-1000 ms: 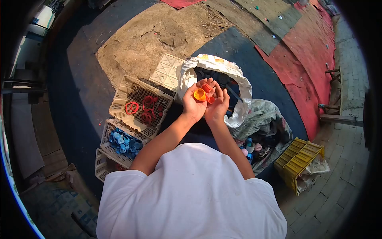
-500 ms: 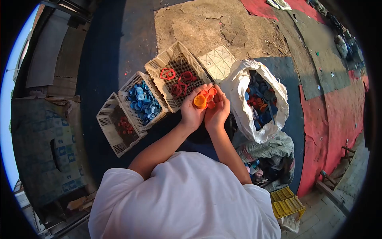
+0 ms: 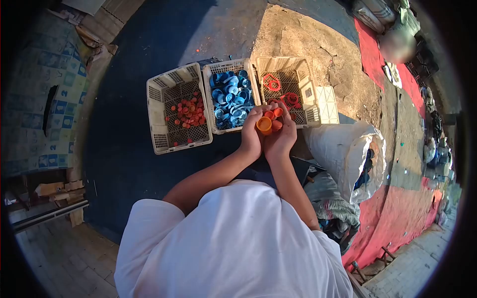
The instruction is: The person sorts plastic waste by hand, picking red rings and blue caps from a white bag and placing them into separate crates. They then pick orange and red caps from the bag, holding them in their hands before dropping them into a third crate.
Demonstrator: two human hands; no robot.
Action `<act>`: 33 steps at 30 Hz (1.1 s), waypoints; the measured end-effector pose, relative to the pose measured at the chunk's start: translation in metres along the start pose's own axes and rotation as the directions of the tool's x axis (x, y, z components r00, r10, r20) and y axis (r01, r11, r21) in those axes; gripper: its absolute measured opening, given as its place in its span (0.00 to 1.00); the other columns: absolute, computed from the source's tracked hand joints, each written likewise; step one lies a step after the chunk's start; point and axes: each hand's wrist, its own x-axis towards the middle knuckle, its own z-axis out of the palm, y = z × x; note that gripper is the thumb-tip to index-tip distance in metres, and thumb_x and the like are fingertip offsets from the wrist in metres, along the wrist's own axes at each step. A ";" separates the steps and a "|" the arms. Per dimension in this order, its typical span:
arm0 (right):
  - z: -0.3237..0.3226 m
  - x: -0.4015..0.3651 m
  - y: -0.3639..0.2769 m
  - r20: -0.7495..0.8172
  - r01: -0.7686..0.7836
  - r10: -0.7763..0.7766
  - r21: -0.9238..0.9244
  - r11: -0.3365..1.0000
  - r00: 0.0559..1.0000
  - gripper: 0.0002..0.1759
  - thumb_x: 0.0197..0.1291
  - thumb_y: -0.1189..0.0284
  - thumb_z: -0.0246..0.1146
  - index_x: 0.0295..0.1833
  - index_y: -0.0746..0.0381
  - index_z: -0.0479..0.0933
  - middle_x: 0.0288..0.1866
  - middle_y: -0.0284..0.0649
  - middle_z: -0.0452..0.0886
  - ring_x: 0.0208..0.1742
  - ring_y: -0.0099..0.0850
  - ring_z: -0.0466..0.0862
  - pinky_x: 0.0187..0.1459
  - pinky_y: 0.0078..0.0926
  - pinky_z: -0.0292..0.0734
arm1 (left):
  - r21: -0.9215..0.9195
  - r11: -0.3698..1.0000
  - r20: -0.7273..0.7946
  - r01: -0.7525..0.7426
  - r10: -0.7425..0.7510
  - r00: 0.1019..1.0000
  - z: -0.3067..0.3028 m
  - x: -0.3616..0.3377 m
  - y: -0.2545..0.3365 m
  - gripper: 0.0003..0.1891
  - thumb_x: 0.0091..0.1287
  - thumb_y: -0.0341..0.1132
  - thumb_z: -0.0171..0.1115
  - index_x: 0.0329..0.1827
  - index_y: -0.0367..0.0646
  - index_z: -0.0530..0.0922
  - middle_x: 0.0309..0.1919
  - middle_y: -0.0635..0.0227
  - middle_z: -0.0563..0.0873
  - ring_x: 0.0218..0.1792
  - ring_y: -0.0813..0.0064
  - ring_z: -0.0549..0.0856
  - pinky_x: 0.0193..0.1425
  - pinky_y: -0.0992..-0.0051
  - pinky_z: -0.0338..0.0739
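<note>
Cupped together, my left hand and my right hand hold several orange and red plastic bottle caps. A larger orange-yellow cap lies at the left of the handful. Both hands are just in front of a cream crate with red plastic rings in it. To its left stands a crate full of blue caps. Small red caps lie in the leftmost crate. Part of the right crate's near side is hidden behind my hands.
A white woven sack with dark blue items at its mouth leans on the right. Below it slumps a grey-green bag. A cream panel adjoins the right crate. Red matting covers ground further right.
My view has turned left, so the crates appear shifted and straighter. My cupped hands, still holding the caps, now appear slightly further right. The sack's mouth now faces sideways.
</note>
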 end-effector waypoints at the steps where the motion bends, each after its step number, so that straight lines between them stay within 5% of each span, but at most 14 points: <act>1: 0.008 0.003 0.022 0.036 -0.036 0.036 0.002 0.999 0.999 0.27 0.73 0.64 0.50 0.72 0.66 0.67 0.64 0.44 0.77 0.68 0.38 0.76 0.73 0.39 0.69 | -0.007 1.000 -0.035 -0.028 0.028 0.999 -0.017 -0.004 0.018 0.16 0.74 0.38 0.49 0.58 0.38 0.74 0.61 0.57 0.81 0.69 0.65 0.77 0.77 0.65 0.65; 8: 0.059 0.001 0.132 0.067 -0.269 0.291 -0.235 0.934 0.954 0.28 0.71 0.67 0.53 0.75 0.62 0.66 0.68 0.43 0.73 0.70 0.38 0.74 0.75 0.40 0.66 | -0.022 0.978 -0.178 -0.208 0.200 0.963 -0.099 -0.017 0.109 0.20 0.78 0.42 0.48 0.63 0.37 0.75 0.66 0.57 0.80 0.71 0.64 0.75 0.80 0.61 0.63; 11: 0.058 0.023 0.171 0.016 -0.390 0.409 -0.274 0.879 0.912 0.27 0.71 0.67 0.51 0.74 0.63 0.66 0.66 0.43 0.75 0.69 0.39 0.75 0.74 0.41 0.66 | -0.144 0.979 -0.362 -0.143 0.082 0.928 -0.130 -0.009 0.131 0.21 0.78 0.42 0.47 0.64 0.37 0.76 0.66 0.58 0.81 0.69 0.63 0.78 0.78 0.61 0.66; 18: 0.052 0.069 0.252 -0.056 -0.676 0.697 -0.311 0.668 0.715 0.26 0.73 0.65 0.46 0.70 0.66 0.67 0.68 0.49 0.74 0.70 0.44 0.74 0.75 0.47 0.64 | -0.274 0.917 -0.538 -0.291 0.105 0.836 -0.228 0.002 0.140 0.19 0.82 0.43 0.45 0.60 0.39 0.76 0.62 0.59 0.82 0.65 0.63 0.80 0.75 0.58 0.71; 25: 0.056 0.083 0.298 -0.156 -0.737 0.729 -0.285 0.613 0.666 0.21 0.72 0.66 0.50 0.64 0.67 0.71 0.62 0.47 0.79 0.64 0.43 0.79 0.70 0.44 0.72 | -0.211 0.947 -0.512 -0.243 0.104 0.853 -0.267 0.006 0.169 0.23 0.83 0.49 0.44 0.67 0.40 0.71 0.63 0.60 0.78 0.65 0.64 0.78 0.73 0.58 0.72; 33: 0.041 0.121 0.318 -0.115 -0.718 0.752 -0.421 0.555 0.648 0.28 0.75 0.59 0.46 0.72 0.65 0.66 0.68 0.48 0.74 0.67 0.42 0.76 0.70 0.44 0.68 | -0.225 0.953 -0.540 -0.201 0.050 0.840 -0.296 0.034 0.173 0.26 0.82 0.52 0.47 0.71 0.41 0.68 0.64 0.61 0.77 0.66 0.64 0.78 0.72 0.62 0.72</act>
